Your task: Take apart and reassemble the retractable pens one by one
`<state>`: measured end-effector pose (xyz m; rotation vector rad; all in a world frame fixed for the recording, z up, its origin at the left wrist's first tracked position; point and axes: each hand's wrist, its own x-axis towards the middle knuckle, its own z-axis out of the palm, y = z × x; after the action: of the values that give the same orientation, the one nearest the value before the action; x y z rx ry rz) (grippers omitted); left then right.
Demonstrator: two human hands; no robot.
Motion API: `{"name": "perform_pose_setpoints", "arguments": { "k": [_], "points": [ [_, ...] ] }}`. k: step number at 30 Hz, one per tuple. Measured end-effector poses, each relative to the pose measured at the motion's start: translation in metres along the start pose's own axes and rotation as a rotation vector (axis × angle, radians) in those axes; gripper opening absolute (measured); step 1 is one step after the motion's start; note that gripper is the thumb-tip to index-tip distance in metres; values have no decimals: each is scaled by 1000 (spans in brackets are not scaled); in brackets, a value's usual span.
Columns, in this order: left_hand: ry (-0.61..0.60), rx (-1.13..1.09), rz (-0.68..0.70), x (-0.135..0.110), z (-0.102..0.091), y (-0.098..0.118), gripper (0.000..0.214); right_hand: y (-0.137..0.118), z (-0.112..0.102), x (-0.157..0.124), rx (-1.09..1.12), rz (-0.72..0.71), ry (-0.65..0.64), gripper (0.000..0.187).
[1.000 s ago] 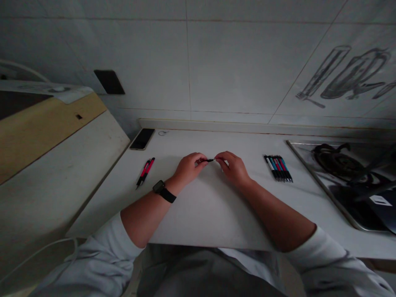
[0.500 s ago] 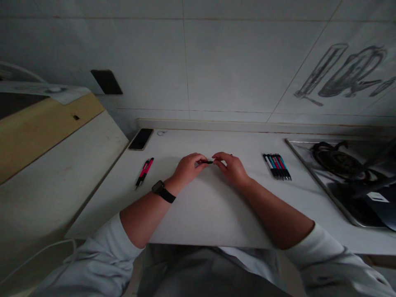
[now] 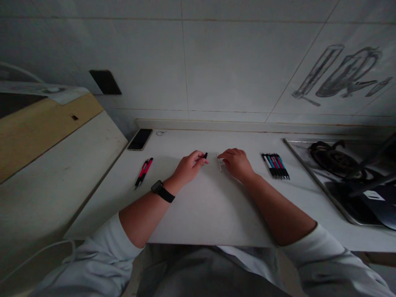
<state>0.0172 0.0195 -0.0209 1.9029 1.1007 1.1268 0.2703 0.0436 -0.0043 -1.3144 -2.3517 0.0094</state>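
Observation:
My left hand (image 3: 188, 168) is closed around a small black pen part (image 3: 205, 156) that sticks out past the fingertips. My right hand (image 3: 236, 163) pinches a thin white pen refill (image 3: 220, 164) that hangs down toward the white counter (image 3: 204, 206). The two hands are a short gap apart. A black watch (image 3: 159, 187) sits on my left wrist. Two red pens (image 3: 144, 172) lie to the left of my hands. A row of several pens (image 3: 276, 165) lies to the right.
A dark phone (image 3: 140, 139) lies at the counter's back left, with a small ring (image 3: 160, 133) beside it. A gas stove (image 3: 343, 173) fills the right side. A wooden and white slab (image 3: 46, 148) leans at the left. The tiled wall stands close behind.
The hands were joined on one small black piece; now they have pulled apart, the left keeping the black part and the right drawing out the white refill.

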Motion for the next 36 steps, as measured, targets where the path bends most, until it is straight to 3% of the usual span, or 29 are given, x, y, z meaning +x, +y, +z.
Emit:
{"name": "perform_pose_setpoints", "arguments": {
  "k": [6,14,27,36],
  "points": [
    [-1,45,-7,0,-1,5,9,-5,5,4,-130,-18,-82,33],
    [13,55,-10,1,0,5,8,-8,5,19,-146,-15,-183,25],
    [54,106,-18,2,-1,5,8,-25,11,24,-225,-40,-255,24],
    [140,173,-20,4,-4,8,6,-39,14,22,-164,-117,-248,18]
  ]
}}
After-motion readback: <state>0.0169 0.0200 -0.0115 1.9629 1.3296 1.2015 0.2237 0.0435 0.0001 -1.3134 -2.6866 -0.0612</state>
